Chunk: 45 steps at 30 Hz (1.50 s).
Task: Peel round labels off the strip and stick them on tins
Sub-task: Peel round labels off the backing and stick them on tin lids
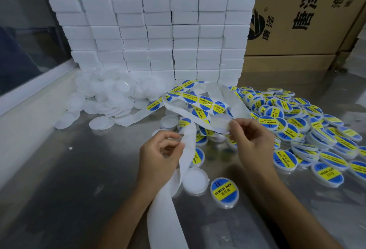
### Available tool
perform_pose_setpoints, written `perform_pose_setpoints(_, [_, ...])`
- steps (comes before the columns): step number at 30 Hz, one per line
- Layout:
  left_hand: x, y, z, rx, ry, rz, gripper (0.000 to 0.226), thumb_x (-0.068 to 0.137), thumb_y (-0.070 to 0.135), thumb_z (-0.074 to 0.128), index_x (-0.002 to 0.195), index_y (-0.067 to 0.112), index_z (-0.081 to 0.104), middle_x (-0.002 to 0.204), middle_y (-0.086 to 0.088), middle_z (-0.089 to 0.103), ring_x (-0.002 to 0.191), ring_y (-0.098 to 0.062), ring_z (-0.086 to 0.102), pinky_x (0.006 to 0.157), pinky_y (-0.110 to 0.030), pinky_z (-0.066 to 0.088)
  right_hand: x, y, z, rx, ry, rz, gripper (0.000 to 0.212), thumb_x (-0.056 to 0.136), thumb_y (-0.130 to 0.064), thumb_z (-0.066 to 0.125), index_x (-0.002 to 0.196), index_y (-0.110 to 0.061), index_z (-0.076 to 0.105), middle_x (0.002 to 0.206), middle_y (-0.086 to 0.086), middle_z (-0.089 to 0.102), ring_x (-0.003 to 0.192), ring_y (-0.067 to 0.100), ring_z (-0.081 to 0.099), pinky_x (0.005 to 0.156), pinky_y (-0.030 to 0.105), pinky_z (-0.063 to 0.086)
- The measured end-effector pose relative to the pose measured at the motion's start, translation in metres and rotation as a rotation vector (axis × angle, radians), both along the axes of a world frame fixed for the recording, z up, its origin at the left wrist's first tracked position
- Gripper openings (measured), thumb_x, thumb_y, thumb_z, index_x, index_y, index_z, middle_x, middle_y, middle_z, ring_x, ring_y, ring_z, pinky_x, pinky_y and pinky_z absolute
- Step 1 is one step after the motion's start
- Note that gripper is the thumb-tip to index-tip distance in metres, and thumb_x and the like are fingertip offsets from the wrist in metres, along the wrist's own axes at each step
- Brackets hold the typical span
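Note:
A white backing strip (186,161) carrying round blue-and-yellow labels (206,102) loops over the steel table. My left hand (160,155) pinches the bare strip at its edge. My right hand (251,140) pinches a round, pale disc (220,123) beside the strip; whether it is a label's back or a tin is unclear. One unlabelled white tin (195,181) and a labelled tin (224,191) lie in front of my hands.
A large heap of labelled tins (309,130) fills the right side. Unlabelled white tins (107,98) are piled at the back left. A wall of white boxes (150,27) and brown cartons (305,15) stand behind. Bare steel table (79,179) lies to the left.

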<state>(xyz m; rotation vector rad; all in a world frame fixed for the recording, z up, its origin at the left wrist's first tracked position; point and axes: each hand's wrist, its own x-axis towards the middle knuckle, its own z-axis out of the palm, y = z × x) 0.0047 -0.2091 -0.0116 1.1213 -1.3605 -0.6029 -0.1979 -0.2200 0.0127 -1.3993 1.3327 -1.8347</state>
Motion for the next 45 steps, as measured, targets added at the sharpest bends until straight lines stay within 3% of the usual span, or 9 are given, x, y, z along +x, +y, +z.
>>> perform_pose_setpoints(5, [0.024, -0.008, 0.002, -0.006, -0.072, 0.165, 0.031, 0.081, 0.052, 0.057, 0.075, 0.023, 0.064, 0.062, 0.001, 0.066, 0.061, -0.021, 0.063, 0.063, -0.039, 0.052, 0.003, 0.005, 0.004, 0.036, -0.128, 0.124, 0.01, 0.089, -0.005, 0.068, 0.084, -0.012, 0.074, 0.075, 0.005, 0.074, 0.071, 0.015, 0.071, 0.069, 0.022, 0.057])
perform_pose_setpoints(9, [0.069, -0.022, 0.003, 0.056, -0.149, 0.458, 0.048, 0.083, 0.049, 0.047, 0.07, 0.006, 0.064, 0.066, -0.019, 0.064, 0.07, -0.038, 0.063, 0.068, -0.044, 0.049, 0.007, 0.008, 0.006, 0.049, -0.137, 0.172, 0.01, 0.086, -0.002, 0.071, 0.085, -0.011, 0.076, 0.077, 0.007, 0.076, 0.075, 0.017, 0.073, 0.069, 0.02, 0.056])
perform_pose_setpoints(12, [0.097, -0.038, 0.0, 0.261, -0.449, 0.666, 0.023, 0.085, 0.026, 0.057, 0.103, 0.013, 0.066, 0.104, -0.015, 0.066, 0.101, -0.039, 0.059, 0.089, -0.047, 0.044, 0.01, 0.008, 0.006, 0.056, -0.148, 0.178, 0.011, 0.082, 0.003, 0.073, 0.084, -0.008, 0.076, 0.077, 0.006, 0.076, 0.072, 0.013, 0.072, 0.065, 0.016, 0.053])
perform_pose_setpoints(15, [0.114, -0.053, 0.001, 0.506, -0.7, 0.686, 0.051, 0.087, 0.026, 0.054, 0.138, 0.02, 0.048, 0.144, -0.009, 0.044, 0.13, -0.037, 0.039, 0.106, -0.055, 0.027, 0.011, 0.008, 0.006, 0.052, -0.147, 0.182, 0.016, 0.08, 0.003, 0.076, 0.082, -0.013, 0.076, 0.075, 0.0, 0.076, 0.07, 0.008, 0.071, 0.064, 0.014, 0.052])
perform_pose_setpoints(19, [0.129, -0.072, 0.002, 0.639, -0.833, 0.672, 0.049, 0.095, 0.032, 0.042, 0.143, 0.022, 0.042, 0.155, -0.005, 0.031, 0.139, -0.032, 0.03, 0.111, -0.056, 0.016, 0.007, 0.007, 0.006, 0.026, -0.164, 0.209, 0.024, 0.079, 0.005, 0.076, 0.091, -0.016, 0.074, 0.078, -0.001, 0.075, 0.071, 0.007, 0.069, 0.067, 0.015, 0.054])
perform_pose_setpoints(27, [0.134, -0.077, 0.004, 0.471, -0.66, 0.723, 0.008, 0.09, 0.017, 0.062, 0.086, 0.012, 0.066, 0.103, -0.012, 0.065, 0.096, -0.036, 0.059, 0.092, -0.052, 0.046, 0.006, 0.004, 0.004, 0.028, -0.148, 0.184, 0.03, 0.078, 0.004, 0.077, 0.096, -0.02, 0.074, 0.079, 0.0, 0.075, 0.071, 0.009, 0.067, 0.07, 0.018, 0.055])
perform_pose_setpoints(35, [0.134, -0.07, 0.002, 0.366, -0.444, 0.672, 0.01, 0.08, 0.018, 0.077, 0.072, 0.014, 0.072, 0.101, -0.009, 0.067, 0.093, -0.033, 0.062, 0.087, -0.04, 0.05, 0.006, 0.004, 0.003, 0.037, -0.058, 0.151, 0.028, 0.079, -0.001, 0.079, 0.082, -0.028, 0.074, 0.076, -0.007, 0.074, 0.069, 0.005, 0.067, 0.065, 0.015, 0.053])
perform_pose_setpoints(39, [0.135, -0.066, -0.001, 0.357, -0.249, 0.673, 0.027, 0.078, 0.012, 0.074, 0.058, 0.025, 0.061, 0.07, 0.013, 0.057, 0.064, -0.007, 0.053, 0.061, -0.022, 0.04, 0.005, 0.004, 0.001, 0.046, -0.046, 0.167, 0.023, 0.081, -0.004, 0.077, 0.081, -0.027, 0.075, 0.078, -0.006, 0.074, 0.071, 0.007, 0.068, 0.064, 0.015, 0.052])
perform_pose_setpoints(45, [0.133, -0.056, -0.002, 0.233, -0.246, 0.666, 0.012, 0.086, 0.012, 0.063, 0.076, 0.018, 0.06, 0.104, -0.005, 0.06, 0.099, -0.028, 0.056, 0.089, -0.042, 0.045, 0.005, 0.003, 0.0, 0.049, -0.067, 0.173, 0.01, 0.085, -0.009, 0.075, 0.083, -0.018, 0.075, 0.081, -0.003, 0.073, 0.064, 0.002, 0.063, 0.057, 0.014, 0.047])
